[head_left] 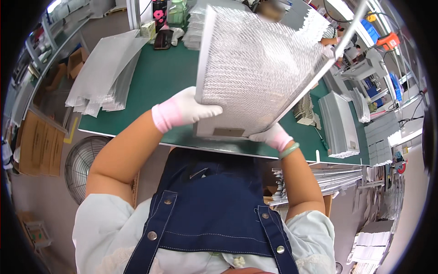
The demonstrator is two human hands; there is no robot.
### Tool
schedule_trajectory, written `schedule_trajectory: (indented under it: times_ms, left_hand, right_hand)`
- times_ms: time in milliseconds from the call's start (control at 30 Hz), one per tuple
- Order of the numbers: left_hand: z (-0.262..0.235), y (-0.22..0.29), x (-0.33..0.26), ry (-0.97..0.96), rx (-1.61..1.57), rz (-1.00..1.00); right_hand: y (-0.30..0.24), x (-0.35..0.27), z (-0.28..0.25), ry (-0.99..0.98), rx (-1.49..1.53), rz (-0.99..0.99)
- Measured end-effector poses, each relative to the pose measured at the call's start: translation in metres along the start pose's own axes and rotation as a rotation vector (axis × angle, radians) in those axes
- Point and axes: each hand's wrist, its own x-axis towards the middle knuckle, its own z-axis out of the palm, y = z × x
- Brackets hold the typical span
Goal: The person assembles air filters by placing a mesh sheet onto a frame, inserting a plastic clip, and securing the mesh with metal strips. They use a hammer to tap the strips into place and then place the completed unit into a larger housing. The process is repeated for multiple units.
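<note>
Both white-gloved hands hold a large rectangular filter panel of silvery aluminium mesh in a thin metal frame, raised and tilted above the green work table. The left hand clamps the panel's near left corner, thumb on top of the mesh; the right hand, a green bangle at its wrist, closes around the lower right edge from beneath. To handle it well, pressure belongs on the frame rather than the mesh, which probably dents easily. A loose stack of silvery mesh sheets lies on the table to the left, well apart.
</note>
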Motion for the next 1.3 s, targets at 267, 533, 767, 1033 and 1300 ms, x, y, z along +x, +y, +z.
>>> schedule_trajectory:
  times_ms: [267,533,767,1033,1300]
  left_hand:
    - [0.124,-0.041,-0.075,0.173,-0.332,-0.124]
    - [0.091,-0.052,-0.116,-0.578,0.102,-0.254]
    - [0.019,0.105,-0.079,-0.490,0.483,0.099]
    - [0.075,0.108,0.046,-0.602,0.925,-0.196]
    - [0.089,0.094,0.053,-0.572,0.982,-0.072]
  right_hand:
    - [-0.056,-0.060,-0.089,-0.301,0.155,-0.032]
    - [-0.035,-0.067,-0.055,0.034,-0.502,-0.033]
    - [-0.082,-0.071,-0.024,0.177,-0.893,-0.418]
    - [-0.107,-0.089,-0.032,0.035,-0.561,-0.600]
    - [-0.085,-0.090,-0.038,0.053,-0.540,-0.402]
